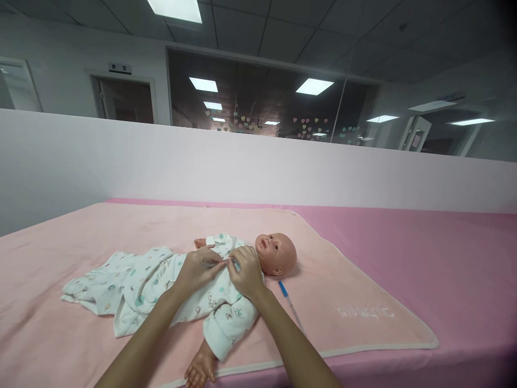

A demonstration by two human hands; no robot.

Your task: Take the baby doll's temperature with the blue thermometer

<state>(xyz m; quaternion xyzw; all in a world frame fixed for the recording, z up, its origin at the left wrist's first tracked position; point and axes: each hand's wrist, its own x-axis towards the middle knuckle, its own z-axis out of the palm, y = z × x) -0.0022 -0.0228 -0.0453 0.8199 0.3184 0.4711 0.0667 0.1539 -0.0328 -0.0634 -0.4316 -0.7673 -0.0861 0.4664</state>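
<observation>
White lettering [365, 312] on one peach blanket [343, 280] is too faint to read. Below spreads a pink-covered counter [444, 280], backed by a white partition [258, 167]. One doll [283, 253] lies on the blanket near one blue-capped stick [283, 289]. Left hand [200, 268] and right hand [245, 269], fingertips nearly meeting, pinch its patterned garment [149, 275] at the chest.

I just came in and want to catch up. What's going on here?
A person's left hand and right hand meet over a baby doll, close together at the chest of its printed garment; exactly what they pinch is hard to tell. The doll lies on its back on a peach blanket, with a slim blue-capped stick beside it.
</observation>
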